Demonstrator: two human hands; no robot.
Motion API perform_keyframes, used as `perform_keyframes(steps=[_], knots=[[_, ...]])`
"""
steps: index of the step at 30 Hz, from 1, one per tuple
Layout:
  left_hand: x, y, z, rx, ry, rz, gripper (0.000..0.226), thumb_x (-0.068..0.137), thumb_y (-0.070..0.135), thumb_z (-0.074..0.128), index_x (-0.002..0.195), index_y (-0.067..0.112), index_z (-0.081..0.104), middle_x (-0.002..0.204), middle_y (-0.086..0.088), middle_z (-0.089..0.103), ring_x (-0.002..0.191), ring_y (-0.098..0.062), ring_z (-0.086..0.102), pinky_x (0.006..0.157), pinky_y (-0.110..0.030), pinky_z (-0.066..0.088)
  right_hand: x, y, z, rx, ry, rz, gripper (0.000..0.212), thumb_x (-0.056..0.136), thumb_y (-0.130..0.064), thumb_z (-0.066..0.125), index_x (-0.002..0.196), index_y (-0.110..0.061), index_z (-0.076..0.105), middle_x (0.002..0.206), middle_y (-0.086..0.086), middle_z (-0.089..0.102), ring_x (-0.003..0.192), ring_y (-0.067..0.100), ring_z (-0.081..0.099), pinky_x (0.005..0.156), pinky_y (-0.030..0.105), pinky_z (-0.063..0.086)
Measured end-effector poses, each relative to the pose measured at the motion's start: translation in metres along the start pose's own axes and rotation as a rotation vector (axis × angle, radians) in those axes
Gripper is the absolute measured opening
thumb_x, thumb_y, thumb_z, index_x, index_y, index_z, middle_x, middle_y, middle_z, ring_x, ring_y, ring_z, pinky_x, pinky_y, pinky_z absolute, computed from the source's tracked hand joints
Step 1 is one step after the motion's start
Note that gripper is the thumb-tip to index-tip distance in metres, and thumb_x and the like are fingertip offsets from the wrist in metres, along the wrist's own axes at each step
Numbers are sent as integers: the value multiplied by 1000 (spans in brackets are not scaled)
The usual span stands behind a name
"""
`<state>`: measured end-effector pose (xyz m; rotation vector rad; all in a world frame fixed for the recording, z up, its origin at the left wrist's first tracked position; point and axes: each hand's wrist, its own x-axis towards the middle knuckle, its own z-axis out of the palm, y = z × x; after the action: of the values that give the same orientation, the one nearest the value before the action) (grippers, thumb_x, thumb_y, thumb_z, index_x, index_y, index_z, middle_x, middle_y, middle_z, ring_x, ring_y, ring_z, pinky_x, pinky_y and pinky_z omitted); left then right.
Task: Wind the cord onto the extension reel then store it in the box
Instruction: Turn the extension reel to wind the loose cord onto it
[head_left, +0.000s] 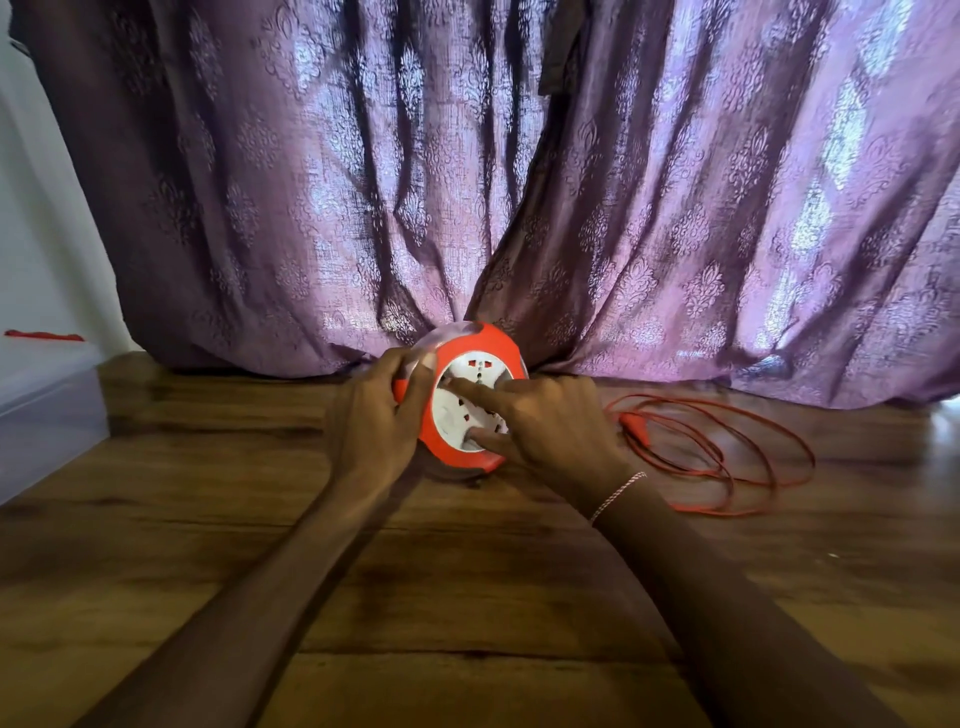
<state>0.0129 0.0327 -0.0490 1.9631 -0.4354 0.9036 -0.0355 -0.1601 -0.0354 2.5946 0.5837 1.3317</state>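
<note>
Mostly orange reel (456, 415) with white socket face.

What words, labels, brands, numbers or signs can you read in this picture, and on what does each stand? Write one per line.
No text can be read.
Reel: small marks on its white socket face, too blurred to read.
Curtain: woven pattern only, no words.
Box: no label shows.
</note>
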Motion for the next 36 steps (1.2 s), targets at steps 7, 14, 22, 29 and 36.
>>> perform_keyframes(steps=[7,14,22,29,36], knots=[[-6,10,3,-35,56,46,66,96,75,30,119,27,68,97,-5,77,90,-31,72,77,-46,55,10,-27,3,651,40,851,63,65,-85,66,97,-32,53,72,4,76,72,26,75,71,43,59],[-4,2,2,-24,78,-29,59,97,67,35,116,25,71,91,-6,77,85,-31,71,72,-42,54,12,-26,-6,709,-132,753,54,81,-74,62,112,-30,56,70,1,78,59,21,75,65,36,57],[1,3,-4,-11,91,-39,48,100,58,41,113,24,71,91,-8,77,87,-33,71,70,-38,51,6,-3,-25,-3,11,-61,43,90,-44,73,132,-37,64,114,-1,67,60,28,68,42,30,37],[2,4,-5,9,69,3,50,98,60,41,114,25,72,89,-10,76,85,-34,71,69,-35,47,6,-13,-22,-138,-63,0,63,88,-57,65,148,-50,47,104,1,70,55,28,67,47,26,25],[0,6,-3,-26,58,81,61,98,70,33,119,26,70,90,-6,76,84,-30,71,72,-44,55,5,-15,-9,19,-43,214,71,81,-75,43,143,-43,48,78,8,75,65,36,70,54,37,47]])
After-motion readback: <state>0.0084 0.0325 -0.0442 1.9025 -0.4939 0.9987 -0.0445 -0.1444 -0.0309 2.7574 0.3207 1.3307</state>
